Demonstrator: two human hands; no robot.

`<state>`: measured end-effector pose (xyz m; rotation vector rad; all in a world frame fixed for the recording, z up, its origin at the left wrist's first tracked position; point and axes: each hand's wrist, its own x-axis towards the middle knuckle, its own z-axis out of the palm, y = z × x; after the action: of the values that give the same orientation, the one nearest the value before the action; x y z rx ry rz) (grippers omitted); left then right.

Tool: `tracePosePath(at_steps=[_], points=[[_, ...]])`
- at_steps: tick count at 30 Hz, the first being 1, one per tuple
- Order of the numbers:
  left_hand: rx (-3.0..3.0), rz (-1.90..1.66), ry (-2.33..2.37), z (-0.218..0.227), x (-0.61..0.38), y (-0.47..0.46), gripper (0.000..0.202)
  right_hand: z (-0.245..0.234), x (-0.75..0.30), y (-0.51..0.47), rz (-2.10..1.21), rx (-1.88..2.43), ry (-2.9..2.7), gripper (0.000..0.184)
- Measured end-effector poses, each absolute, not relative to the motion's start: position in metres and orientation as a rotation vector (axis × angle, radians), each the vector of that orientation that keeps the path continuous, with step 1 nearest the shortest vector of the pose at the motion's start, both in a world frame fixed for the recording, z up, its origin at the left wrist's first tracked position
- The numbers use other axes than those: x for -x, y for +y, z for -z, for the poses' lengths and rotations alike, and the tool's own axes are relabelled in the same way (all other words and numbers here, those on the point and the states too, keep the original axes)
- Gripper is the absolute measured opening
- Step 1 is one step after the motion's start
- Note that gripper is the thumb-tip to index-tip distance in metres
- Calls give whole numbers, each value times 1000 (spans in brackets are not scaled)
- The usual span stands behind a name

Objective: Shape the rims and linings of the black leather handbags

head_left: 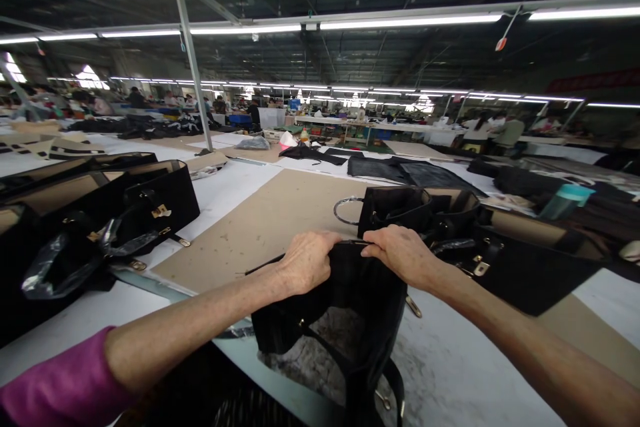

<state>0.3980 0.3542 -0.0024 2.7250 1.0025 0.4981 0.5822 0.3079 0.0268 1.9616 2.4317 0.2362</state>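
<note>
Both my hands grip the top rim of a black handbag [345,307] that hangs over the near edge of the table. My left hand [307,260] is closed on the rim's left side. My right hand [400,253] pinches the rim's right side, fingers curled over it. The bag's opening faces me and a strap with a metal clasp dangles below. Just beyond my hands stand more black handbags [400,210], one with a metal ring handle.
A brown cardboard sheet [270,220] lies on the white table [450,373]. A row of black bags with gold clasps [150,207] stands at the left, some in plastic wrap. A teal cup [567,200] sits at the right. Other workers and tables fill the background.
</note>
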Motion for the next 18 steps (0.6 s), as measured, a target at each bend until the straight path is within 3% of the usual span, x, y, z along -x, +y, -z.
tracePosePath(at_steps=[6, 11, 18], points=[[-2766, -532, 965, 5, -398, 358, 48, -23, -590, 309, -259, -1924, 2518, 29], [-2735, -600, 955, 7, -400, 364, 24, -19, -590, 312, -280, -1919, 2537, 34], [-2700, -613, 1081, 10, -408, 368, 20, -17, -591, 313, -318, -1913, 2526, 33]])
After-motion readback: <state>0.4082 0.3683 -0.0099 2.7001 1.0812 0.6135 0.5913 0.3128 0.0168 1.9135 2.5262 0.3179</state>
